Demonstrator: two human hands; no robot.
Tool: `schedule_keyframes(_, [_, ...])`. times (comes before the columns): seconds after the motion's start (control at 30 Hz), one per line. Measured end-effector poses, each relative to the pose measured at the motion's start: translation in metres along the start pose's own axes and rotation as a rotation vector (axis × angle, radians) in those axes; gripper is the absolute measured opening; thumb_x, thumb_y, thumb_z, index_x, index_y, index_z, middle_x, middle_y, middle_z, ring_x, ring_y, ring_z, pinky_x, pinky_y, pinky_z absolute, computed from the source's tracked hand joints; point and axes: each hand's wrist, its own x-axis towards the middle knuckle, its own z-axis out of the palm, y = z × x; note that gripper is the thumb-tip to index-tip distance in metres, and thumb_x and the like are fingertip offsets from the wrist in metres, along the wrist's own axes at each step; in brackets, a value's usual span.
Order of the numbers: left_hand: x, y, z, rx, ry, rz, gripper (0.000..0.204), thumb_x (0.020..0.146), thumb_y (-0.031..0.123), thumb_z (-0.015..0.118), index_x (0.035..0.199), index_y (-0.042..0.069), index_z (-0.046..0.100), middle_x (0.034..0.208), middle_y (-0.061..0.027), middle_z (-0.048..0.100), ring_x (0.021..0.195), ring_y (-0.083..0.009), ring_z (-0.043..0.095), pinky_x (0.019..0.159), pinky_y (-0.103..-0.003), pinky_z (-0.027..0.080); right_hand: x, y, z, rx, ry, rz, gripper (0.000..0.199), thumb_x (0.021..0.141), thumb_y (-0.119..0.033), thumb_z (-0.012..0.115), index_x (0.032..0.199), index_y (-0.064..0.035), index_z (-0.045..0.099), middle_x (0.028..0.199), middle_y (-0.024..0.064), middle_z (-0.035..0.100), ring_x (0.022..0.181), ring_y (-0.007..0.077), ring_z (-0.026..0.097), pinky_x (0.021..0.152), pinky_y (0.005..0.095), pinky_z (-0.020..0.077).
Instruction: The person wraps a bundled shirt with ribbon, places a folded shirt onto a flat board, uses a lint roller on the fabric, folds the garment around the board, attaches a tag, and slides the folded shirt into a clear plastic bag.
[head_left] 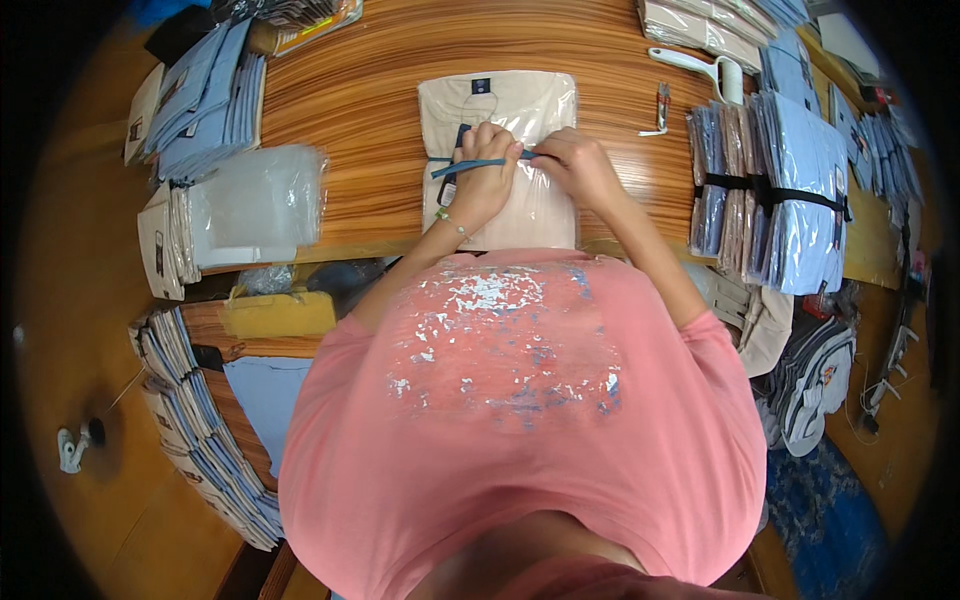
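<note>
A folded beige shirt in a clear plastic bag (pixel 500 100) lies on the wooden table (pixel 370 80) in front of me. My left hand (pixel 482 170) rests on the bag and grips a thin blue strip (pixel 455 167) that crosses it. My right hand (pixel 578 165) pinches the strip's other end over the bag's middle. A dark tag shows at the shirt's collar.
A stack of empty clear bags (pixel 255 205) lies at the left, with piles of folded blue shirts (pixel 205 95) behind. A strapped bundle of packed shirts (pixel 775 190) stands at the right, beside a white tape tool (pixel 700 65) and a small clip (pixel 660 110). More shirt stacks (pixel 205 440) sit low left.
</note>
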Motion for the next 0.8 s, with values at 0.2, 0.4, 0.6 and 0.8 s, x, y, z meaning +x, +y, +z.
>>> schedule_keyframes(0.2, [0.007, -0.008, -0.015, 0.354, 0.068, 0.176, 0.018, 0.084, 0.021, 0.056, 0.091, 0.004, 0.055, 0.103, -0.0108, 0.048, 0.094, -0.0283, 0.043, 0.080, -0.042, 0.032, -0.022, 0.034, -0.044, -0.199, 0.013, 0.099, 0.008, 0.079, -0.010, 0.060, 0.078, -0.0034, 0.064, 0.084, 0.0105, 0.058, 0.085, 0.0291, 0.052, 0.076, 0.0363, 0.0434])
schedule_keyframes(0.4, [0.008, -0.013, -0.008, 0.275, -0.041, 0.208, 0.018, 0.085, 0.019, 0.055, 0.094, 0.004, 0.054, 0.104, -0.0112, 0.048, 0.094, -0.0289, 0.043, 0.080, -0.041, 0.033, -0.012, 0.010, -0.024, 0.742, 0.226, 0.318, 0.020, 0.090, -0.022, 0.052, 0.086, -0.0027, 0.056, 0.086, 0.0109, 0.056, 0.087, 0.0232, 0.052, 0.079, 0.0321, 0.0398])
schedule_keyframes(0.6, [0.008, -0.018, -0.022, 0.408, -0.112, 0.269, 0.020, 0.085, 0.022, 0.054, 0.094, 0.004, 0.054, 0.104, -0.0107, 0.048, 0.095, -0.0278, 0.045, 0.080, -0.040, 0.035, -0.031, 0.052, -0.009, 0.131, -0.154, 0.419, 0.021, 0.093, -0.024, 0.046, 0.092, -0.0041, 0.054, 0.078, 0.0154, 0.058, 0.076, 0.0325, 0.056, 0.070, 0.0374, 0.0437])
schedule_keyframes(0.8, [0.026, 0.003, -0.023, 0.172, -0.102, 0.280, 0.025, 0.088, 0.026, 0.053, 0.078, 0.003, 0.056, 0.077, -0.0083, 0.053, 0.076, -0.0225, 0.049, 0.069, -0.036, 0.038, -0.046, 0.057, 0.019, 0.353, 0.017, 0.428, 0.020, 0.091, -0.021, 0.048, 0.088, -0.0024, 0.050, 0.078, 0.0184, 0.057, 0.074, 0.0350, 0.055, 0.067, 0.0382, 0.0434])
